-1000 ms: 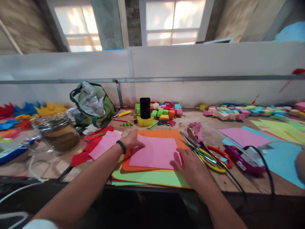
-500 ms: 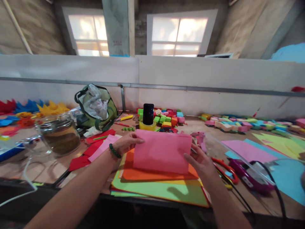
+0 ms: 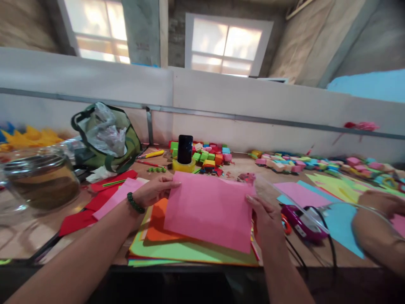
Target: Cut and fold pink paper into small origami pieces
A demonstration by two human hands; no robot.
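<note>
While our left hand [image 3: 156,190] pinches the pink sheet [image 3: 210,209] near its upper left corner, our right hand [image 3: 265,215] pinches its right edge, so each grip is closed on it. We hold it over the orange sheet [image 3: 156,219] and green sheet [image 3: 167,250] on the tabletop [image 3: 239,159]. Beyond it stands the phone [image 3: 185,149]; a co-worker's hand [image 3: 379,203] is at our right.

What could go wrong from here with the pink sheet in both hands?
1. The held pink sheet might crease or tear if the left hand and right hand pull apart; they pinch opposite sides.
2. The phone stands propped on a yellow base near the sheet's far edge; a bump could tip it.
</note>
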